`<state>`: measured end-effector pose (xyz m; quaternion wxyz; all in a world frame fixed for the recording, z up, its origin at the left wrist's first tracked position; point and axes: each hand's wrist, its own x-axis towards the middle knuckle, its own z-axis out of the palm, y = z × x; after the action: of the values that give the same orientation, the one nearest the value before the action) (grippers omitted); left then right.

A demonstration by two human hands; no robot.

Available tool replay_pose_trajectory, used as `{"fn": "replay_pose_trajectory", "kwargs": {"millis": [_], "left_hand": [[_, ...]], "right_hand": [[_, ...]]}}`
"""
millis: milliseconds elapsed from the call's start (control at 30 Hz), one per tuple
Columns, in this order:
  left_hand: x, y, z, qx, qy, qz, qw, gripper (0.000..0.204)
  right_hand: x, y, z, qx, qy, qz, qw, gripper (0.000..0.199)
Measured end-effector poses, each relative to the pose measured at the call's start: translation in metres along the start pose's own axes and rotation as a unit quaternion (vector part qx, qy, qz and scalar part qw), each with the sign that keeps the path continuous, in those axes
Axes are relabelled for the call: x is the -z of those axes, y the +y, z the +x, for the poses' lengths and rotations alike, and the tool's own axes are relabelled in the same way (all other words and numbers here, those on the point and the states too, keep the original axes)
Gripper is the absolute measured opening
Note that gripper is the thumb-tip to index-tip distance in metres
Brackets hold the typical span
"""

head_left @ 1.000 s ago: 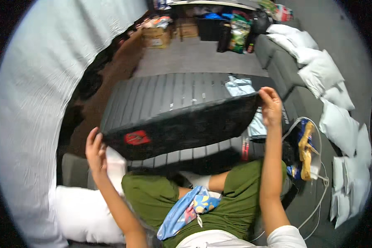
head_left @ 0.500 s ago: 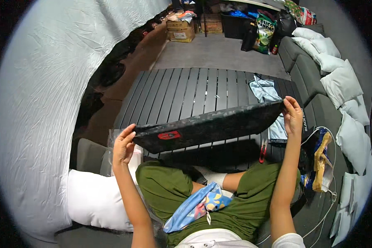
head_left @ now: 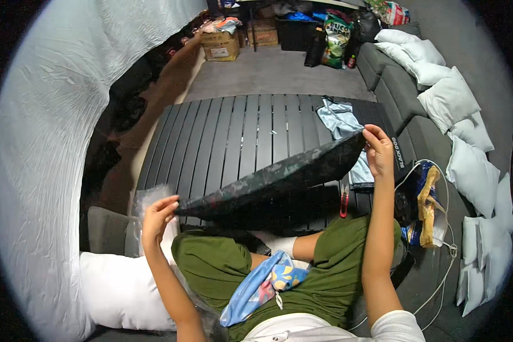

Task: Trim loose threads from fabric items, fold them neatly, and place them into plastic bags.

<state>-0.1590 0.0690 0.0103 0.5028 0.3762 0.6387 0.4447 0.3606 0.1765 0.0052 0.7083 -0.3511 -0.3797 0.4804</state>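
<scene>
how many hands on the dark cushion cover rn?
2: left hand pinches the near-left corner of the dark cushion cover, right hand grips its far-right corner.

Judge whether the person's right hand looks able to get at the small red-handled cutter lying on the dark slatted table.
Probably not yet: the right hand grips a corner of the dark camouflage-patterned cushion, though the red-handled cutter lies uncovered just below it.

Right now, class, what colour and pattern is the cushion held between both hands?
Dark, with a muted camouflage-like pattern: the cushion, seen in the head view.

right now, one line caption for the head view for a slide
Seated person's left hand and right hand hold a dark cushion by opposite corners above a black slatted table.
</scene>
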Motion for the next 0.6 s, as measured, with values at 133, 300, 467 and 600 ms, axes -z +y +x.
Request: {"fn": "replay_pose_trajectory", "kwargs": {"millis": [133,300,467,600], "left_hand": [[-0.004,-0.004,-0.006,0.126,-0.079,0.051,0.988,0.026],[0.007,-0.018,-0.009,0.185,-0.135,0.054,0.972,0.023],[0.011,-0.021,-0.009,0.104,-0.115,-0.085,0.984,0.023],[0.02,-0.015,0.001,-0.075,-0.084,-0.233,0.966,0.03]], "right_hand": [[0.001,-0.002,-0.002,-0.001,0.002,0.004,1.0,0.017],[-0.002,-0.004,-0.003,-0.002,0.005,0.003,1.0,0.017],[-0.007,-0.006,-0.005,-0.008,0.019,-0.001,1.0,0.017],[-0.007,-0.008,-0.007,-0.024,0.035,-0.005,0.999,0.018]]}}
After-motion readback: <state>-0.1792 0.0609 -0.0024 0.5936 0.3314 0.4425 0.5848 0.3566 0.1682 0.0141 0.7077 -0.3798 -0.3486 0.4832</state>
